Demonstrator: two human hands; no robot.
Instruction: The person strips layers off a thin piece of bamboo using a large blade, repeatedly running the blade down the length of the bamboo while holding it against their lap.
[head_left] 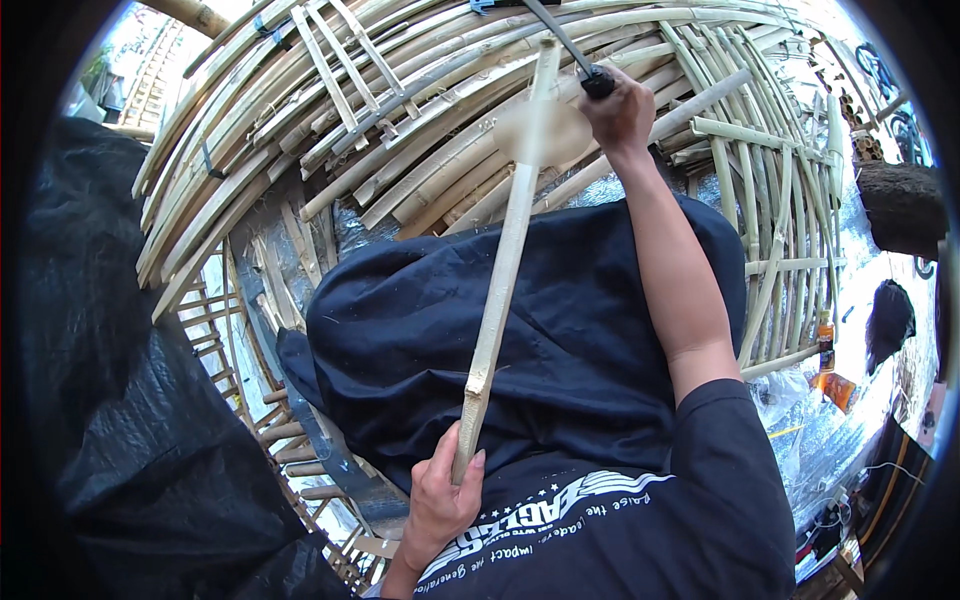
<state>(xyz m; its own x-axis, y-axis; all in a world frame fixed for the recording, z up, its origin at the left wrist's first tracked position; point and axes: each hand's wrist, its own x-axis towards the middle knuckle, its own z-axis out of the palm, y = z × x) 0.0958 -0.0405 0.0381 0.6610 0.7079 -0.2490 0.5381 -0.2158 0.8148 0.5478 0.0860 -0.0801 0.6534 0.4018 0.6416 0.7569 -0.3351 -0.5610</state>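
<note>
A long pale bamboo strip (508, 255) slants up and away across my lap, over a dark cloth (400, 310). Its near end is gripped in my left hand (443, 490), close to my shirt. A knot shows on the strip a little above those fingers. Farther off, my right hand (620, 110) is closed around the black handle of a long-bladed knife (560, 38). The blade points up and to the left, just right of the strip's far end, and its tip runs out of view. Whether blade and strip touch, I cannot tell.
Split bamboo strips (400, 170) lie in a wide pile beyond my knees. To the right stands a lattice of bamboo slats (775, 200). A bottle (826, 340) and an orange container (836, 390) are on the silvery sheet (800, 450). Black sheeting (110, 350) hangs at left.
</note>
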